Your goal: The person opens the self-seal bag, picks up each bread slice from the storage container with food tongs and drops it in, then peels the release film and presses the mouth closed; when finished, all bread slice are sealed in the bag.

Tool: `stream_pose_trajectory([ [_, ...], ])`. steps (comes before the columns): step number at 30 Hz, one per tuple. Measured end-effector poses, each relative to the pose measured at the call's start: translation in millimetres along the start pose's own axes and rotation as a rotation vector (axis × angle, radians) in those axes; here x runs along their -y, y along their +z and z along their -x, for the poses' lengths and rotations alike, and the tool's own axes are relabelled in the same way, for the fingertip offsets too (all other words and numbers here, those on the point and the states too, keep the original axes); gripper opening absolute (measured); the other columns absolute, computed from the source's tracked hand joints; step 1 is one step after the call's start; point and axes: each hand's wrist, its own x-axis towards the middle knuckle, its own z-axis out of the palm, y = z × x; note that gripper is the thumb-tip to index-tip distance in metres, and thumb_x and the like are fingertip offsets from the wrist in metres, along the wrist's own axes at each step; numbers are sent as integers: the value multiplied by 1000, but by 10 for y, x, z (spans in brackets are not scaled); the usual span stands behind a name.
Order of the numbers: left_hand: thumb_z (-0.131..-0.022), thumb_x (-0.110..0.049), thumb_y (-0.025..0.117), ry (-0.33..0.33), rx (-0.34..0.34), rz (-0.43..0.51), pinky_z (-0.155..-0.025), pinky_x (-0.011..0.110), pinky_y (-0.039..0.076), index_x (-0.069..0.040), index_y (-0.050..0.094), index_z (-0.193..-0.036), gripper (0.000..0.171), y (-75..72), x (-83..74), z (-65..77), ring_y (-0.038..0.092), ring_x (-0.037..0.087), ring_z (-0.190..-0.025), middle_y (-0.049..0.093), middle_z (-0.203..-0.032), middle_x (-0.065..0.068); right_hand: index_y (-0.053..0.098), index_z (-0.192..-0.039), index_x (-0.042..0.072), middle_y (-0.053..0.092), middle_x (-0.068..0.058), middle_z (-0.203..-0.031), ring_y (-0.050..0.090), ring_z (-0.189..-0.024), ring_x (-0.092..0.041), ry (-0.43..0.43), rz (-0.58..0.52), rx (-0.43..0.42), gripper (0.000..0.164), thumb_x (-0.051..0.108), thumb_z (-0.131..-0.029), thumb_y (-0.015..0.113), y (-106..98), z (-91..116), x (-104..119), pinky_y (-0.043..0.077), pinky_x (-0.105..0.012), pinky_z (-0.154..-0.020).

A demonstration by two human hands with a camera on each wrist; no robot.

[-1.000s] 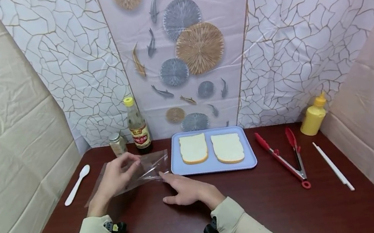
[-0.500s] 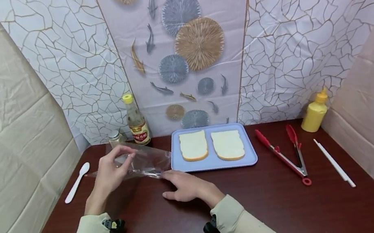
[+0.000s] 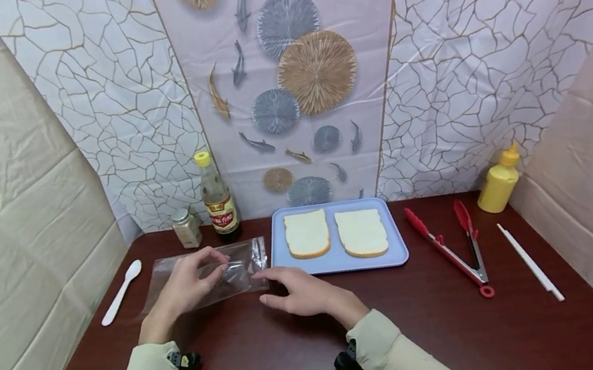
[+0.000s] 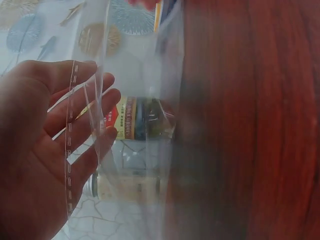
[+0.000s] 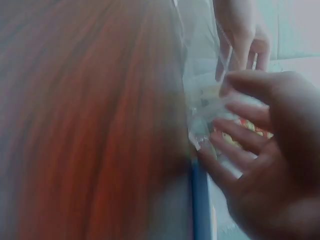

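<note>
A clear plastic bag [image 3: 238, 278] lies across the left part of the table, its right end close to the blue tray [image 3: 345, 262]. My left hand [image 3: 189, 280] is over the bag with thumb and index finger brought together, pinching its film; in the left wrist view, film runs across the fingers of that left hand [image 4: 55, 115]. My right hand [image 3: 308, 291] is at the bag's right end, fingers spread and fairly straight. In the right wrist view, fingertips of the right hand [image 5: 265, 150] are at the film; firm contact is hard to tell.
Two bread slices [image 3: 307, 234] lie on the tray. Behind the bag stand a sauce bottle [image 3: 220, 204] and a small jar [image 3: 187, 229]. A white spoon [image 3: 121, 293] is at left. Red tongs [image 3: 456, 256], white chopsticks [image 3: 530, 263] and a yellow squeeze bottle [image 3: 499, 184] are at right.
The bag was raised and bent half a second ago and now lies flatter, its right end turned toward the tray. My right hand has shifted slightly right, its fingers more spread.
</note>
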Motion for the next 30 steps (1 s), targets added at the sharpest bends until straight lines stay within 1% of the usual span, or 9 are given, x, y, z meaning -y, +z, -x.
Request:
stream_pose_trajectory([
  [4,-98,-10,81,-21,14,14,-103,52,60,-15,77,-108,12,12,-5,4,76,25,-115,81,-112,-1,60,-154,10,65,-6,-154,59,-145,-23,-35,-44,-106,47,28,-111,64,-143,187,-84,50,-48,-119],
  [7,-99,-10,79,-20,16,16,-102,52,61,-14,77,-110,12,18,-4,5,77,24,-114,81,-112,-1,65,-148,6,70,-10,-147,66,-137,-26,-20,-23,-197,43,22,-109,67,-290,392,-181,56,-50,-112],
  [12,-99,-10,79,-36,32,22,-101,54,60,-12,77,-111,12,19,2,17,76,25,-114,81,-111,0,69,-140,2,75,-18,-134,75,-121,-34,58,33,-362,37,14,-105,71,-583,796,-444,63,-51,-97],
  [17,-100,-11,79,-48,42,13,-101,57,59,-13,77,-111,12,23,38,23,76,26,-115,81,-111,-1,72,-134,-1,78,-21,-124,76,-110,-37,153,169,-571,36,5,-99,77,-935,1276,-778,63,-53,-92],
  [21,-99,-11,79,-49,37,6,-102,57,59,-14,77,-110,11,30,58,21,76,27,-115,81,-110,-1,73,-131,-2,76,-24,-121,71,-111,-42,240,299,-707,39,7,-95,81,-1245,1719,-1050,56,-59,-95],
  [24,-99,-12,79,-51,34,-1,-101,57,59,-14,77,-110,11,31,59,23,76,26,-114,81,-110,-2,69,-135,-3,70,-32,-129,62,-120,-51,324,360,-757,50,18,-93,85,-1458,2026,-1241,46,-65,-101],
  [26,-100,-12,80,-53,35,-3,-100,57,60,-14,77,-110,11,32,59,25,76,26,-114,81,-110,-1,62,-142,-5,62,-37,-138,52,-127,-58,426,369,-757,66,30,-92,86,-1570,2207,-1355,39,-70,-103],
  [28,-100,-13,79,-55,37,-3,-99,57,60,-14,77,-110,11,32,57,28,76,26,-113,80,-110,-1,50,-152,-6,50,-42,-147,41,-133,-63,555,347,-717,86,43,-91,85,-1660,2355,-1441,34,-75,-105],
  [30,-100,-12,79,-55,39,-3,-99,58,60,-15,77,-110,11,31,58,33,77,27,-113,80,-110,-1,36,-160,-9,39,-46,-153,33,-137,-67,665,308,-646,106,53,-90,84,-1716,2460,-1505,33,-77,-108],
])
